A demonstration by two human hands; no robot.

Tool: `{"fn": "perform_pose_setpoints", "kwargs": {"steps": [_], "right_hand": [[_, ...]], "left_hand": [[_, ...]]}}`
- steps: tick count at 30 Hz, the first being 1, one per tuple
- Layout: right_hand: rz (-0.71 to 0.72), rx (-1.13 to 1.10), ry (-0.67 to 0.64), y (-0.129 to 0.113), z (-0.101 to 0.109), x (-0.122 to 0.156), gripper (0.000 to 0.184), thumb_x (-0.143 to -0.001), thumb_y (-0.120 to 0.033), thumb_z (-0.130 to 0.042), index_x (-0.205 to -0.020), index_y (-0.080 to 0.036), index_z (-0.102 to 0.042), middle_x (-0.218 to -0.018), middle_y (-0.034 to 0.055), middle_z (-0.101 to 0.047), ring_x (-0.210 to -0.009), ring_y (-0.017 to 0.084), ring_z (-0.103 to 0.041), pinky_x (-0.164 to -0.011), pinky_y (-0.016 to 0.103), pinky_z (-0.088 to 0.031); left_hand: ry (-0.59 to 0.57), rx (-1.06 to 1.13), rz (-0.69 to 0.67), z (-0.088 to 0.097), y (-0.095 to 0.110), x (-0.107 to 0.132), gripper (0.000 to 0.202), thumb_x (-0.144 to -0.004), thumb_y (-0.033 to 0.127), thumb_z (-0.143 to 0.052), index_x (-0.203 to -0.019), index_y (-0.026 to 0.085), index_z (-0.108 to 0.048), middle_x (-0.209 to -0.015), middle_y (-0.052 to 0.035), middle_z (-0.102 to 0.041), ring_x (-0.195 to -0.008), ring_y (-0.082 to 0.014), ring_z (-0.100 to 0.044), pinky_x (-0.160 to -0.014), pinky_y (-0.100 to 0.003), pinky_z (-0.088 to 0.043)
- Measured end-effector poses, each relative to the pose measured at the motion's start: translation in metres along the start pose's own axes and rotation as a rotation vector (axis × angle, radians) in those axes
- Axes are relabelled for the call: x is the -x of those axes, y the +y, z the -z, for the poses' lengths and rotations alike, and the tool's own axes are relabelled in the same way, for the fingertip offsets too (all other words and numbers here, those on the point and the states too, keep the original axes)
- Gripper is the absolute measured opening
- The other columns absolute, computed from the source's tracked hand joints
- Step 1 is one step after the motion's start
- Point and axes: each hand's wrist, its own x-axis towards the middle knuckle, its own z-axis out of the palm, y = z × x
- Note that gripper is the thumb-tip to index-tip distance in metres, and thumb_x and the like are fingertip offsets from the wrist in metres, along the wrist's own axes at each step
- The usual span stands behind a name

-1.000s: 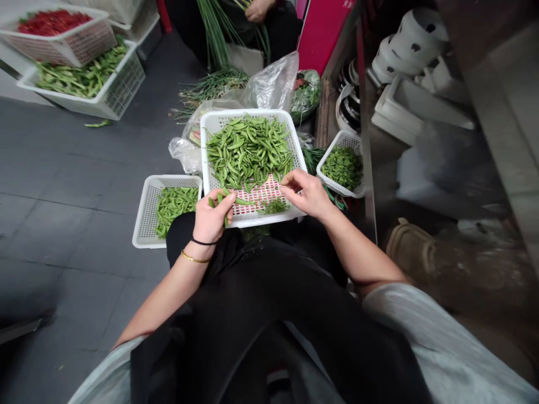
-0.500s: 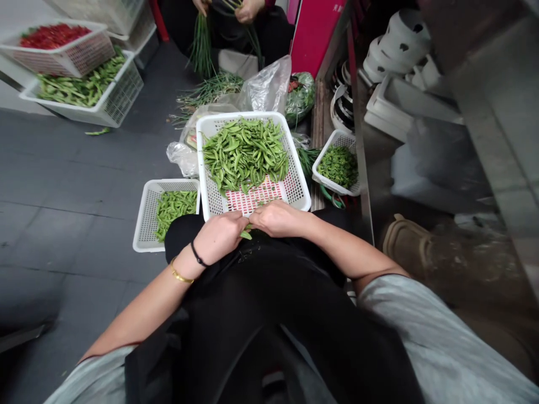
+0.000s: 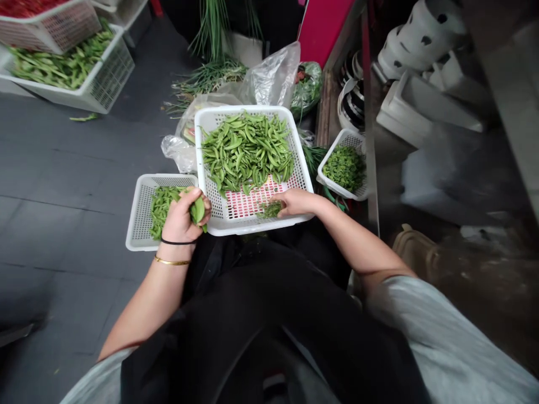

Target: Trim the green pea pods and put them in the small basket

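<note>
In the head view, my left grip [image 3: 185,217] is curled around a few green pods [image 3: 197,211], just beside the near left corner of the large white basket [image 3: 301,171]. My right grip [image 3: 295,202] is inside that basket at the small pile of trimmings [image 3: 268,210]; I cannot tell whether it pinches any. Beyond lies the heap of pods [image 3: 248,148].
</note>
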Motion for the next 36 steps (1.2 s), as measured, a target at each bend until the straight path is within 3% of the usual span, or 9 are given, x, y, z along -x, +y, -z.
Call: {"fn": "perform_pose_setpoints", "kwargs": {"steps": [2,4,8,14,16,21,26,32,36], "right_hand": [[-0.132,0.032,-0.09,0.012,0.003,-0.028,0.041,-0.077,-0.041,-0.066,-0.11,-0.015,-0.066,-0.072,0.0025,-0.068,-0.062,0.013,-0.058,-0.06,0.022,-0.036],[-0.263,0.112,-0.021,0.017,0.001,-0.058,0.04,-0.088,-0.041,-0.053,-0.103,-0.006,-0.067,-0.078,0.0099,-0.069,-0.065,0.015,-0.059,-0.062,0.024,-0.037],[-0.302,0.206,0.024,0.016,-0.013,-0.095,0.037,-0.089,-0.027,-0.051,-0.106,0.003,-0.063,-0.098,0.0207,-0.067,-0.078,0.017,-0.059,-0.067,0.024,-0.037],[-0.117,0.183,-0.227,0.017,-0.024,-0.066,0.021,-0.075,-0.022,-0.064,-0.095,-0.02,-0.071,-0.09,0.0021,-0.071,-0.075,0.014,-0.062,-0.064,0.02,-0.04],[-0.11,0.253,-0.255,0.018,-0.019,-0.059,0.026,-0.071,-0.025,-0.069,-0.097,-0.022,-0.071,-0.09,0.0026,-0.072,-0.078,0.017,-0.064,-0.065,0.022,-0.043],[-0.202,0.413,0.048,0.016,-0.011,-0.085,0.033,-0.084,-0.014,-0.049,-0.114,-0.01,-0.063,-0.109,0.0197,-0.067,-0.1,0.026,-0.064,-0.077,0.031,-0.048],[-0.218,0.39,0.091,0.015,-0.02,-0.106,0.036,-0.082,-0.007,-0.046,-0.116,-0.006,-0.06,-0.108,0.023,-0.067,-0.101,0.028,-0.065,-0.081,0.035,-0.049],[-0.297,0.312,0.188,0.023,-0.008,-0.063,0.023,-0.084,-0.021,-0.05,-0.092,-0.01,-0.068,-0.097,0.0175,-0.071,-0.093,0.026,-0.067,-0.075,0.029,-0.049],[-0.301,-0.219,0.387,0.011,-0.021,-0.028,0.023,-0.086,-0.027,-0.047,-0.075,-0.014,-0.063,-0.064,0.0041,-0.067,-0.059,0.013,-0.065,-0.064,0.022,-0.048]], "left_hand": [[-0.112,0.098,0.095,0.001,-0.001,-0.001,0.024,-0.064,0.03,-0.069,-0.06,0.016,-0.049,-0.049,0.0008,-0.049,-0.04,-0.0085,-0.043,-0.028,-0.015,-0.025],[-0.198,0.143,0.14,-0.003,-0.006,0.001,0.024,-0.064,0.032,-0.069,-0.063,0.017,-0.051,-0.05,0.0011,-0.047,-0.041,-0.0085,-0.043,-0.029,-0.014,-0.026],[-0.23,0.11,0.15,-0.006,-0.014,0.007,0.026,-0.064,0.032,-0.074,-0.068,0.017,-0.052,-0.05,0.0041,-0.043,-0.038,-0.0058,-0.036,-0.029,-0.013,-0.025],[-0.183,0.072,0.164,0.003,-0.018,0.012,0.027,-0.066,0.027,-0.073,-0.063,0.016,-0.048,-0.049,0.0043,-0.043,-0.038,-0.0053,-0.036,-0.029,-0.013,-0.026],[-0.209,0.063,0.165,0.003,-0.02,0.013,0.024,-0.066,0.023,-0.071,-0.062,0.015,-0.049,-0.048,0.004,-0.044,-0.038,-0.0058,-0.037,-0.029,-0.014,-0.026],[-0.272,0.019,0.172,-0.005,-0.024,0.014,0.013,-0.063,0.017,-0.068,-0.067,0.015,-0.055,-0.051,0.0019,-0.05,-0.04,-0.0075,-0.042,-0.031,-0.016,-0.031],[-0.239,0.002,0.205,-0.004,-0.024,0.018,0.017,-0.065,0.018,-0.069,-0.063,0.015,-0.053,-0.046,0.004,-0.044,-0.038,-0.0069,-0.039,-0.029,-0.015,-0.028],[-0.133,-0.086,0.263,-0.008,-0.038,0.015,0.02,-0.063,0.023,-0.074,-0.065,0.013,-0.056,-0.046,0.0041,-0.048,-0.035,-0.0065,-0.041,-0.029,-0.017,-0.03],[-0.101,-0.236,0.293,-0.022,-0.056,0.013,0.032,-0.06,0.029,-0.078,-0.079,0.009,-0.064,-0.053,-0.0011,-0.06,-0.036,-0.0074,-0.045,-0.029,-0.018,-0.031]]}}
